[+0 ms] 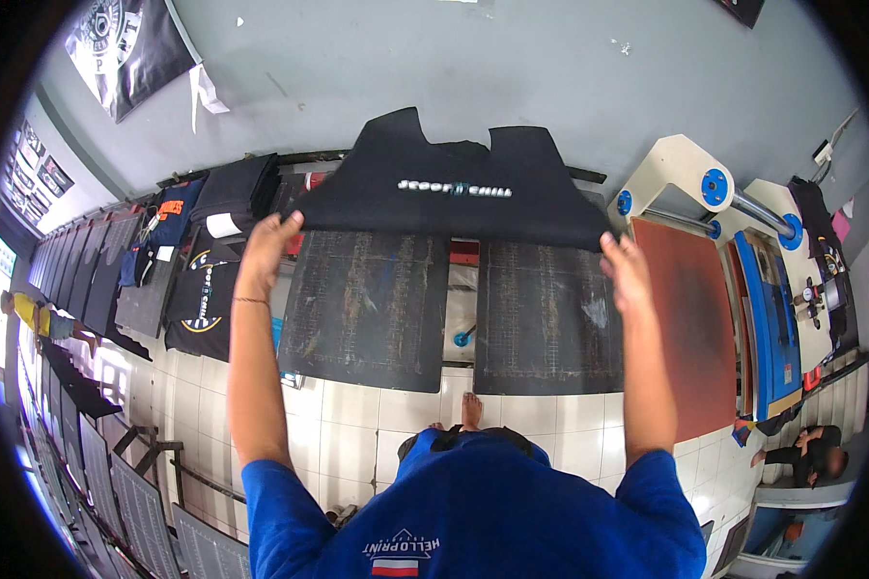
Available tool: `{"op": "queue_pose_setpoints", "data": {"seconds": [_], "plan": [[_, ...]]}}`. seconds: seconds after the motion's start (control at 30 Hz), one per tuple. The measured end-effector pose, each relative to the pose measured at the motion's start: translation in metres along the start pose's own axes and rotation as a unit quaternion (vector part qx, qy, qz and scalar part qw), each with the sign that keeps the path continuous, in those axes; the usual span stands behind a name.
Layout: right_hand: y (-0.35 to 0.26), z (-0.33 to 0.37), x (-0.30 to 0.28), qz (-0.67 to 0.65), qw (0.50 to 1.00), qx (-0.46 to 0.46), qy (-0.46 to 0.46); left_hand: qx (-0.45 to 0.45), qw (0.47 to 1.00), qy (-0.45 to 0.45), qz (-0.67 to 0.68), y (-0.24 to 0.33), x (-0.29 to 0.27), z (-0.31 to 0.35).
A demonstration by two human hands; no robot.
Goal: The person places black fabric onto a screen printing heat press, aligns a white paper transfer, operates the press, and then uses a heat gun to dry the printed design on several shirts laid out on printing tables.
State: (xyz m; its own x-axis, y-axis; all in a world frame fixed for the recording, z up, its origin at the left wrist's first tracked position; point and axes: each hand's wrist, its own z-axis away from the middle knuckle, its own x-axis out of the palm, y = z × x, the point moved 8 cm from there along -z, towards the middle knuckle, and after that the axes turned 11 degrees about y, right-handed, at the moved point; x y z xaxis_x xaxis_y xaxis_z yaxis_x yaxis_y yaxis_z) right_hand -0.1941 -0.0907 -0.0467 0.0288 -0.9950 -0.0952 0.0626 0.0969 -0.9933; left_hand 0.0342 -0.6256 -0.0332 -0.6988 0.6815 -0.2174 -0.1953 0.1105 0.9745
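A black printed shirt (454, 207) is stretched out in the air in front of me, with small pale lettering across its middle. Its nearer edge runs between my hands, and its two upper flaps reach toward the wall. My left hand (272, 249) grips the left corner, fingers closed on the cloth. At the right corner, my right hand (628, 270) pinches the other end. Beneath the shirt lie two dark, worn flat boards, the left board (365, 314) and the right board (548, 323), with a gap between them.
Left of the boards lie a black shirt with a round print (201, 307) and a stack of dark garments (232, 188). A reddish-brown panel (684, 333) and a cream machine (681, 174) stand right. Two other people, one in yellow (34, 314), one in black (813, 456), are farther off.
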Motion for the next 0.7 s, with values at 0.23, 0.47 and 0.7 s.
{"op": "queue_pose_setpoints", "data": {"seconds": [0.23, 0.47, 0.7], "plan": [[0.233, 0.029, 0.013, 0.190, 0.982, 0.005, -0.019, -0.055, 0.968, 0.085, -0.231, -0.273, -0.011, 0.020], [0.238, 0.034, -0.019, 0.376, 0.924, -0.060, -0.025, -0.134, 0.941, 0.017, -0.311, -0.283, 0.010, 0.024], [0.172, 0.023, 0.007, 0.524, 0.847, -0.037, -0.075, -0.008, 0.831, 0.036, -0.555, -0.188, 0.054, 0.023]]}}
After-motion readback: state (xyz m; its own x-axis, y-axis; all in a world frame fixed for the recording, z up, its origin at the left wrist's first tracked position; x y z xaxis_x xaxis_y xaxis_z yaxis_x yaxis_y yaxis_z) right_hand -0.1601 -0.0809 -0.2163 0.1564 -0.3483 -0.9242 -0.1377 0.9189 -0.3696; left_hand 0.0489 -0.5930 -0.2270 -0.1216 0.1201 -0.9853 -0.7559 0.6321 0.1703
